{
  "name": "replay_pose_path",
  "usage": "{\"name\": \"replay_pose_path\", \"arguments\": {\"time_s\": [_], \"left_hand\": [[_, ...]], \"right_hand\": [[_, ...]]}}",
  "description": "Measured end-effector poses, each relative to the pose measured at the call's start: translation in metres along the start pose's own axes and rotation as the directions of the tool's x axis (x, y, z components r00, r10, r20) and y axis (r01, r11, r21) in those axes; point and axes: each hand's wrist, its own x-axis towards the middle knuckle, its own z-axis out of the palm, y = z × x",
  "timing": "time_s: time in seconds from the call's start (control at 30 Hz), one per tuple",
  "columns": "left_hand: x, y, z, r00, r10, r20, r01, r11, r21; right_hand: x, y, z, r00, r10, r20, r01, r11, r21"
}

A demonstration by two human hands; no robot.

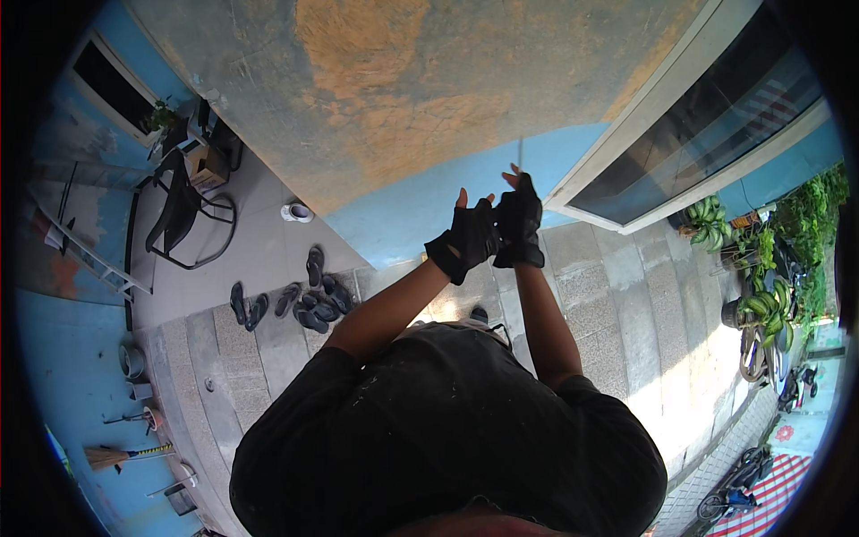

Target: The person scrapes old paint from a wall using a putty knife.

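My left hand (475, 231) and my right hand (521, 215) are close together in front of my chest, both in black fingerless gloves. A thin grey tool (521, 153), seen nearly edge-on, sticks up from my right hand; its handle is hidden by the glove. The left hand touches or nearly touches the right, thumb and a fingertip showing, its palm out of sight. Just beyond my hands stands a wall (402, 121) with rough grey and orange-brown patches. Below these the wall is smooth light blue (396, 221).
A white-framed window (678, 127) juts out at right, its lower corner near my right hand. Several sandals (315, 309) lie left on the paving (248, 362). Farther left are a black rocking chair (176, 208) and a ladder (100, 258). Potted plants (765, 302) line the right side.
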Motion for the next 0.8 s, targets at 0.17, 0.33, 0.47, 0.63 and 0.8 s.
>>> {"name": "replay_pose_path", "arguments": {"time_s": [0.17, 0.33, 0.47, 0.63, 0.8], "left_hand": [[0.022, -0.018, 0.011, 0.991, -0.045, 0.125, 0.037, 0.997, 0.060], [0.026, -0.027, 0.012, 0.999, -0.034, -0.002, 0.033, 0.947, 0.320], [0.057, -0.047, 0.000, 0.978, 0.176, 0.113, -0.201, 0.941, 0.273], [0.052, -0.059, 0.019, 0.965, 0.130, 0.227, -0.243, 0.765, 0.596], [0.056, -0.045, 0.013, 0.870, 0.490, -0.044, -0.264, 0.541, 0.798]], "right_hand": [[0.011, 0.031, 0.006, 0.997, 0.034, 0.070, -0.029, 0.997, -0.069], [0.045, 0.030, -0.036, 0.926, 0.316, 0.206, -0.322, 0.947, -0.007], [0.018, 0.046, -0.014, 0.974, -0.063, 0.219, 0.039, 0.993, 0.114], [0.065, 0.056, -0.065, 0.865, 0.369, 0.340, -0.434, 0.890, 0.139], [0.064, 0.068, -0.064, 0.906, 0.062, 0.418, -0.144, 0.975, 0.167]]}}
